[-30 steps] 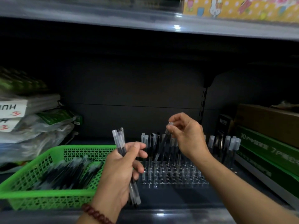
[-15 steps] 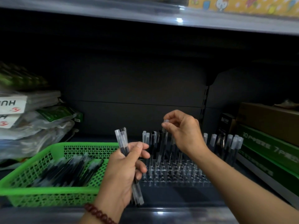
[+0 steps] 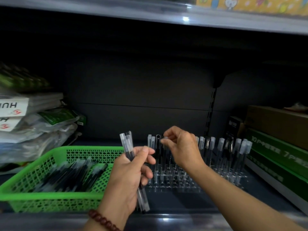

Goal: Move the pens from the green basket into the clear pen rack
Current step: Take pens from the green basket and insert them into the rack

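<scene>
pens (image 3: 70,175): many lie in green basket (image 3: 50,195), 8 o'clock; several stand in clear pen rack (image 3: 175,182), 5 o'clock. left hand (image 3: 126,177) grips a bundle (image 3: 127,144); right hand (image 3: 181,147) pinches one pen (image 3: 164,144) at the rack. task judged partway.

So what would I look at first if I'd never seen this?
Probably the bright green basket at the left, full of dark pens. Then the left hand in the middle gripping a bunch of pens, and the right hand pinching one pen at the clear pen rack.
</scene>
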